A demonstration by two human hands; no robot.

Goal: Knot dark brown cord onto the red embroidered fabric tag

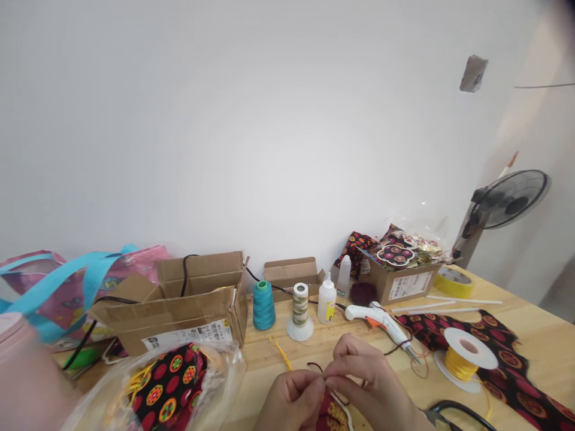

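Note:
My left hand (294, 400) and my right hand (371, 383) meet at the table's front, fingertips pinched together. Between them is a thin dark red cord (315, 364), whose loose end curls up above the fingers. Directly below the fingertips, a dark red fabric piece (335, 415) with gold embroidery and a pale edge is partly hidden by both hands. A yellow cord (282, 353) lies on the table just beyond my left hand. The nearest tool to my right hand is a white glue gun (381, 321), lying on its side.
At left are a plastic bag (224, 383) of patterned fabric and an open cardboard box (179, 317). A teal thread cone (263, 306), a variegated thread cone (300, 308) and a glue bottle (327, 300) stand behind. Right: a yellow cord spool (467, 353), patterned cloth (507, 353) and tape (453, 282).

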